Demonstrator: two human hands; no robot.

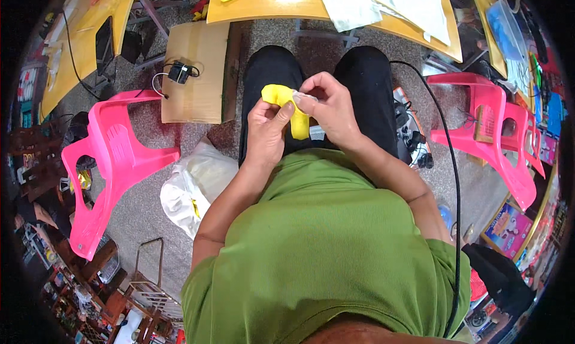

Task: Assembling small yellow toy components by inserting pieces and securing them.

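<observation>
As we read the view from left to right, the labels run as follows.
Pink chair, left: an overturned pink plastic chair (111, 164) lies on the speckled floor (144, 206).
Cardboard box: a flat cardboard box (194, 74) carries a small black device with wires (179, 73).
Plastic bag: a whitish plastic bag (191, 185) rests just beside our left thigh.
Left hand: our left hand (265, 131) pinches the yellow rubbery piece (291, 107), thumb on top.
Right hand: our right hand (331, 107) closes on its upper end, where a bit of clear film (306, 97) shows.
Step in hand: we judge the piece is being worked between both hands, over the lap.
Next move: likely a steady two-handed pull.
Table: a wooden table (287, 8) bears white sheets (383, 2).
Pink chairs, right: more pink chairs (488, 128) stand near cluttered shelves.
</observation>
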